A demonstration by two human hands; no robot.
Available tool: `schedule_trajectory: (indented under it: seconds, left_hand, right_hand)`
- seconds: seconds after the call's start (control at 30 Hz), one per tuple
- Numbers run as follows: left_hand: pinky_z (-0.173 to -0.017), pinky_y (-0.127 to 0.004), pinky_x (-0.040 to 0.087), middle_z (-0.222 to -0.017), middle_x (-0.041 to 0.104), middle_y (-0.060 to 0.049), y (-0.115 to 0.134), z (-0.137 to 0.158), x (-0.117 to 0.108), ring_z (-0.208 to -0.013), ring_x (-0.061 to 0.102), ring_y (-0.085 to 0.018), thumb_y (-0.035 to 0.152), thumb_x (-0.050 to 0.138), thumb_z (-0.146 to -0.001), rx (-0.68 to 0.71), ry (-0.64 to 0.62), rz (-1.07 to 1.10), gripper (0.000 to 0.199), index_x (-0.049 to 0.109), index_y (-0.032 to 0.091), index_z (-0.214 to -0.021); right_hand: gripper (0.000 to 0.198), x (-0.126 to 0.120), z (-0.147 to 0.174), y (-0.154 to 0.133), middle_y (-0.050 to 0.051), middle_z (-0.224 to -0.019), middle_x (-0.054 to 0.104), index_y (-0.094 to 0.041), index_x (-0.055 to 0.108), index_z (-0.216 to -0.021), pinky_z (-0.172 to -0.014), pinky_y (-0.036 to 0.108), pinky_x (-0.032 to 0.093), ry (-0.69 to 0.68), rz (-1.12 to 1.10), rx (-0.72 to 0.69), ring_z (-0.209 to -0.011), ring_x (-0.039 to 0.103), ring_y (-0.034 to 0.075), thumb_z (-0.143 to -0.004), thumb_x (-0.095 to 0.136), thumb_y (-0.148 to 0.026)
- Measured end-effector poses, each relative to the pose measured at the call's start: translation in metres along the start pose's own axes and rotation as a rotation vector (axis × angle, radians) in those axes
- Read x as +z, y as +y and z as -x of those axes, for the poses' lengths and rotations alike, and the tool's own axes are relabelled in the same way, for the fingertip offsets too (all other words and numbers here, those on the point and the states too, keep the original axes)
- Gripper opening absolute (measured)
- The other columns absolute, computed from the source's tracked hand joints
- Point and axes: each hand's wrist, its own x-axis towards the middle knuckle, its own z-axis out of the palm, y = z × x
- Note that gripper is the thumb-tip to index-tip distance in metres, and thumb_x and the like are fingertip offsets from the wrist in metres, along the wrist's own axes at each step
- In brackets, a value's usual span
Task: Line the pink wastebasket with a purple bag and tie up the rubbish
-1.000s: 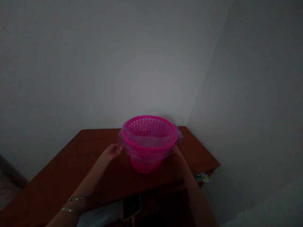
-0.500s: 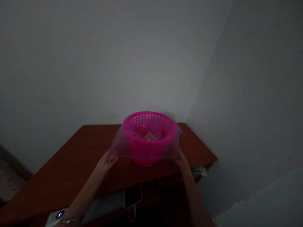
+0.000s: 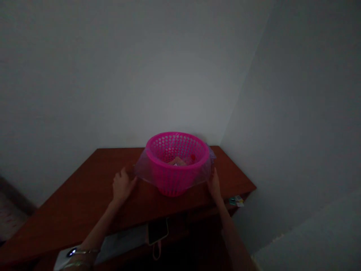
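A bright pink perforated plastic basket [image 3: 172, 180] stands upright on the brown wooden table. A thin see-through plastic bag [image 3: 144, 169] lies over its rim and hangs around its outside. Inside the basket are a pale brownish piece [image 3: 177, 162] and a small red thing [image 3: 193, 157], both too dim to name. My left hand [image 3: 123, 186] is open with fingers apart, just left of the bag's hanging edge. At the basket's right side, my right hand [image 3: 214, 186] has its fingers closed at the bag's edge; the fingertips show poorly in the dim light.
The wooden table [image 3: 84, 188] stands against pale walls in a corner. Below its front edge, a phone [image 3: 158, 230] with a strap lies on an open shelf. Small stickers [image 3: 236, 201] are on the right front edge. A whitish device [image 3: 66, 256] lies by my left forearm.
My left hand has let go of the bag and moved left and up, its fingers spreading. My right hand has risen slightly along the basket's side. The bag's front edge has gone slack and closer to the basket.
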Motion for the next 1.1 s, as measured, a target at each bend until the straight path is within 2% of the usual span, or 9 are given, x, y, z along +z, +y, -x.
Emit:
schedule_trajectory:
  seconds: [0.07,0.13,0.27,0.4,0.67,0.73,0.83,0.97,1.1]
  left_hand:
    - [-0.102,-0.061,0.048,-0.141,0.056,-0.032,0.003,0.007,0.007,-0.131,0.055,-0.048,0.039,0.065,-0.081,0.091,0.099,-0.023,0.075,0.048,0.005,-0.145]
    - [-0.11,-0.063,0.042,-0.146,0.052,-0.03,0.006,0.012,0.011,-0.139,0.049,-0.045,0.039,0.061,-0.084,0.151,0.182,0.109,0.071,0.046,0.007,-0.145]
    - [-0.104,-0.058,0.049,-0.12,0.064,-0.017,0.009,0.007,-0.003,-0.119,0.062,-0.037,0.041,0.062,-0.086,0.327,0.468,0.402,0.042,0.056,0.02,-0.121]
    - [-0.091,-0.053,0.054,-0.106,0.064,-0.011,0.032,-0.011,-0.031,-0.101,0.065,-0.033,0.046,0.078,-0.076,0.593,0.739,0.55,0.046,0.058,0.022,-0.109]
    - [-0.07,-0.038,0.054,-0.079,0.066,-0.005,0.111,-0.027,-0.083,-0.075,0.064,-0.022,0.047,0.081,-0.074,0.837,0.66,0.632,0.031,0.064,0.022,-0.08]
    - [-0.069,-0.035,0.051,-0.075,0.066,-0.004,0.125,-0.029,-0.1,-0.072,0.063,-0.02,0.04,0.08,-0.077,0.858,0.55,0.683,0.023,0.066,0.021,-0.073]
    - [-0.069,-0.033,0.049,-0.073,0.067,-0.004,0.14,-0.045,-0.122,-0.071,0.062,-0.019,0.036,0.079,-0.075,0.77,0.104,0.806,0.019,0.07,0.021,-0.068]
    - [-0.051,-0.027,0.038,-0.056,0.055,-0.001,0.155,-0.092,-0.128,-0.053,0.048,-0.013,0.028,0.078,-0.072,0.272,-0.558,0.986,0.025,0.061,0.018,-0.056]
    - [-0.044,-0.024,0.034,-0.046,0.037,0.004,0.171,-0.15,-0.116,-0.043,0.033,-0.008,0.012,0.07,-0.078,-0.071,-0.854,1.177,0.042,0.04,0.02,-0.051]
  right_hand:
    - [0.079,0.008,0.004,-0.006,0.022,-0.149,0.053,-0.017,0.048,-0.148,-0.109,0.054,0.049,0.057,0.065,-0.079,-0.138,0.053,0.036,-0.076,0.066,-0.046]
    - [0.071,0.013,0.008,-0.024,0.023,-0.143,0.057,-0.016,0.05,-0.143,-0.105,0.052,0.051,0.116,0.026,-0.079,-0.132,0.058,0.035,-0.081,0.064,-0.048]
    - [0.051,0.008,0.015,-0.08,0.017,-0.115,0.068,-0.018,0.056,-0.119,-0.083,0.04,0.057,0.287,-0.186,-0.038,-0.1,0.069,0.027,-0.088,0.063,-0.056]
    - [0.047,-0.002,0.007,-0.143,0.011,-0.108,0.068,-0.021,0.053,-0.11,-0.075,0.034,0.056,0.399,-0.396,-0.082,-0.091,0.067,0.021,-0.086,0.069,-0.058]
    - [0.042,-0.004,-0.025,-0.204,0.006,-0.094,0.066,-0.021,0.056,-0.098,-0.072,0.031,0.054,0.315,-0.445,-0.259,-0.08,0.065,0.018,-0.082,0.072,-0.057]
    - [0.04,-0.011,-0.031,-0.207,0.002,-0.084,0.064,-0.022,0.056,-0.089,-0.065,0.028,0.051,0.281,-0.401,-0.264,-0.07,0.062,0.016,-0.08,0.074,-0.056]
    - [0.037,-0.024,-0.045,-0.209,-0.002,-0.069,0.059,-0.022,0.057,-0.08,-0.053,0.025,0.045,0.157,-0.384,-0.189,-0.055,0.055,0.013,-0.077,0.076,-0.054]
    - [0.032,-0.033,-0.084,-0.206,-0.002,-0.063,0.06,-0.021,0.059,-0.076,-0.041,0.023,0.036,-0.066,-0.488,0.12,-0.045,0.051,0.011,-0.068,0.076,-0.048]
    - [0.026,-0.03,-0.138,-0.202,-0.002,-0.067,0.063,-0.022,0.058,-0.075,-0.047,0.024,0.048,-0.185,-0.61,0.258,-0.054,0.058,0.013,-0.062,0.076,-0.037]
